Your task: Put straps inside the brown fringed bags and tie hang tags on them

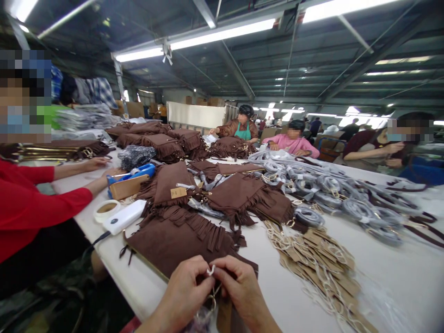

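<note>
My left hand (189, 289) and my right hand (239, 284) meet at the bottom middle, both closed in a pinch on a white string (210, 270). Below the fingers hangs a metal ring (211, 303), partly hidden by my hands. A brown strip (225, 314), perhaps a tag or strap, shows between my palms. Just beyond my hands lies a brown fringed bag (173, 240) with a gold zipper edge. To the right is a heap of kraft paper tags (312, 259) with white strings.
More brown fringed bags (236, 194) cover the table's middle. Several wrapped coiled straps (357, 210) lie at right. At left are a blue tape dispenser (132, 178), a tape roll (107, 210) and a white device (125, 217), near a person in a red sleeve (65, 203). Other people sit beyond.
</note>
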Motion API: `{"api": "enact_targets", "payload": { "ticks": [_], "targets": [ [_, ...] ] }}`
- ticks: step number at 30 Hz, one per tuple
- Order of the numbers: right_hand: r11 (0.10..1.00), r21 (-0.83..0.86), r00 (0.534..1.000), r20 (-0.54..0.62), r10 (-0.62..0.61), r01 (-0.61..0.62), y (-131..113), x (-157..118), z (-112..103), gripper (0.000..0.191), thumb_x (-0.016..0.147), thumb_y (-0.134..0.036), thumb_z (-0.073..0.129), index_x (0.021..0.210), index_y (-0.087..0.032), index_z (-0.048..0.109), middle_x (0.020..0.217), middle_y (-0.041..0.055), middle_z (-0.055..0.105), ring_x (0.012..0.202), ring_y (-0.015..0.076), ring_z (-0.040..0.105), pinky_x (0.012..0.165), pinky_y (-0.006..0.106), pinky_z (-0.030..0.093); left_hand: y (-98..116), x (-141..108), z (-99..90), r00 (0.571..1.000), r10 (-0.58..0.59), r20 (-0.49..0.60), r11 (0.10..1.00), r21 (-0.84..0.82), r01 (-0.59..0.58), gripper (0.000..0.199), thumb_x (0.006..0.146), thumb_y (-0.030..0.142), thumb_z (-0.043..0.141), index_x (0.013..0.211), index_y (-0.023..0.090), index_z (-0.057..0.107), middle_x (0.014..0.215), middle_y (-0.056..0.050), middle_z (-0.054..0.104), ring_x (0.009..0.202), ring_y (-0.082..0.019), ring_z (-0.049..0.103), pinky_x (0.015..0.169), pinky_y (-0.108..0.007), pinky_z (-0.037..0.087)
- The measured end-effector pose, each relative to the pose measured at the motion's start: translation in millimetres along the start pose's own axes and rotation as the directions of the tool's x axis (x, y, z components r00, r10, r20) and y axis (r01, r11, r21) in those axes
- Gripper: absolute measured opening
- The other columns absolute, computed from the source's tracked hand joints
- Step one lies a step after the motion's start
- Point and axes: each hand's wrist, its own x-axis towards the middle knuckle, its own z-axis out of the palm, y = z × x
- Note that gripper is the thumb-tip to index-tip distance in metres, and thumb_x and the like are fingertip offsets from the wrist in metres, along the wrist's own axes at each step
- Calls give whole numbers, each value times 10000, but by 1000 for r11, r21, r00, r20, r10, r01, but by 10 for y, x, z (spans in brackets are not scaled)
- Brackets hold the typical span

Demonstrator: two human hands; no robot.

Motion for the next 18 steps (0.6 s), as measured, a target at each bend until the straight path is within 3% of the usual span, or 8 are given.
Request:
{"api": "enact_targets", "payload": {
  "ticks": [5, 8, 11, 13, 18],
  "targets": [
    [991, 98, 996, -6, 88, -87, 96, 42, 11, 193, 776, -296, 635, 913, -170, 687, 617, -47, 565, 440, 74, 490, 442, 194, 354, -31, 1, -1, 999, 6, -33, 989, -147, -11, 200, 725, 225, 515, 531, 184, 486, 662, -10, 547, 669, -160, 523, 627, -254, 361],
    [965, 209, 987, 9, 162, -160, 107, 56, 18, 322, 720, -342, 677, 985, -178, 598, 596, -93, 516, 394, 59, 471, 409, 180, 305, 6, 12, -31, 996, -53, 78, 944, -322, 75, 192, 692, 315, 565, 562, 182, 515, 613, -8, 553, 631, -164, 502, 614, -268, 361],
    [940, 263, 970, 159, 182, -219, -3, 33, -52, 332, 730, -406, 691, 934, -183, 555, 642, -79, 556, 452, 71, 534, 433, 179, 333, 70, 32, -88, 962, -122, 243, 818, -525, 236, 175, 656, 331, 609, 620, 164, 574, 617, -30, 628, 641, -179, 550, 634, -273, 381],
    [927, 282, 945, 279, 169, -249, -94, 5, -152, 305, 753, -420, 696, 868, -184, 540, 676, -48, 606, 544, 90, 589, 498, 187, 388, 96, 50, -131, 951, -141, 276, 745, -603, 286, 126, 648, 276, 626, 638, 152, 606, 668, -49, 678, 688, -179, 580, 677, -270, 395],
    [831, 362, 807, 568, 164, -423, -141, -28, -343, 463, 538, -218, 832, 885, -188, 529, 803, -4, 692, 679, 97, 603, 630, 195, 411, 29, 82, -190, 921, -164, 355, 502, -773, 387, 176, 645, 253, 728, 659, 156, 582, 816, -98, 734, 724, -179, 609, 716, -287, 428]
  ]
}}
